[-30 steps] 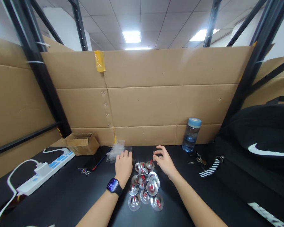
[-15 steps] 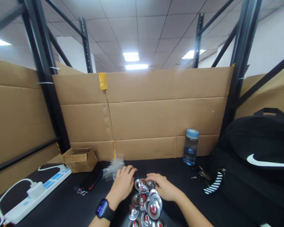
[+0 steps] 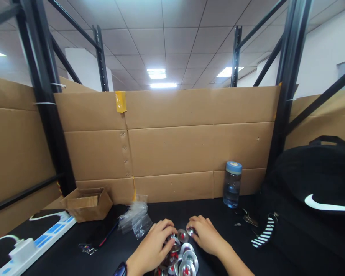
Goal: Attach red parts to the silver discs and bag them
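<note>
Several round silver metal pieces with red centres lie in an overlapping pile [image 3: 188, 258] at the bottom middle of the table. My left hand [image 3: 153, 245] reaches over the pile's left side, its thumb and fingers curled round one shiny silver piece [image 3: 175, 245]. At the far right end of the pile, my right hand [image 3: 205, 234] pinches another silver piece [image 3: 191, 231] between thumb and fingers. Between the two hands lies a single silver piece [image 3: 183, 235]. The left hand covers part of the pile, and the frame's lower edge cuts off more of it.
Clear plastic bags [image 3: 136, 218] lie behind my left hand, beside an open cardboard box [image 3: 87, 207]. A white power strip [image 3: 43, 245] runs along the left. On the right are a water bottle [image 3: 232, 186], keys [image 3: 250, 219] and a black backpack [image 3: 307, 234]. Cardboard [image 3: 172, 149] walls the back.
My left hand has moved from beyond the pile onto its left side, fingers now around a piece. My right hand has shifted slightly right with a piece. The camera view has tilted up slightly.
</note>
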A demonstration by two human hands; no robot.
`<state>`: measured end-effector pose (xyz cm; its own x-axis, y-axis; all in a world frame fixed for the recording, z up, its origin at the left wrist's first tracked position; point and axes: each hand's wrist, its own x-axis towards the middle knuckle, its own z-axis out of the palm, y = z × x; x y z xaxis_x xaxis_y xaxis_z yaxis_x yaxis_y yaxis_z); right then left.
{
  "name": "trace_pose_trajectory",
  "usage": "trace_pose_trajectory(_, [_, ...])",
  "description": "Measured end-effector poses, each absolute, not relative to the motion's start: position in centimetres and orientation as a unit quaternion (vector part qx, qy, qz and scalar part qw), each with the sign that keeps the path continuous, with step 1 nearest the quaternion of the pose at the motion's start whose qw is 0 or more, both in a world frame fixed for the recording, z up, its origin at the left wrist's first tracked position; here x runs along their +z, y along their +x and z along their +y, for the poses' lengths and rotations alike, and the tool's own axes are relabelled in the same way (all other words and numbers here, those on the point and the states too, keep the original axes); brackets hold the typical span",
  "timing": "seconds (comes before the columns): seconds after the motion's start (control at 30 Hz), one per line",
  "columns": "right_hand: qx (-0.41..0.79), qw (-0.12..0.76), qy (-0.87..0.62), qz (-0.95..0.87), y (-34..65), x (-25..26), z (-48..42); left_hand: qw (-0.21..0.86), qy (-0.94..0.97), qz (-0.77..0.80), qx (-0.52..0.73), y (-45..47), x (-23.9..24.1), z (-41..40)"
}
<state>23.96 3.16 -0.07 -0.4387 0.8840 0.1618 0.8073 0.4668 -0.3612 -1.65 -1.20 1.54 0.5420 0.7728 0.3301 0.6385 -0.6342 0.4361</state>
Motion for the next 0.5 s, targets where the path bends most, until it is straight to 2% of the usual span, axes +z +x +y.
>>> trace_pose_trajectory(0.3, [0.176,0.182,-0.566,-0.784,25.2,-1.4,5.2,0.137,0.852,0.407,0.300,-1.4,2.3,-1.0])
trace_pose_trajectory(0.5, [0.130,0.203,-0.599,-0.764,25.2,-0.8,5.1,0.106,0.849,0.413,0.314,-1.0,2.6,-1.5])
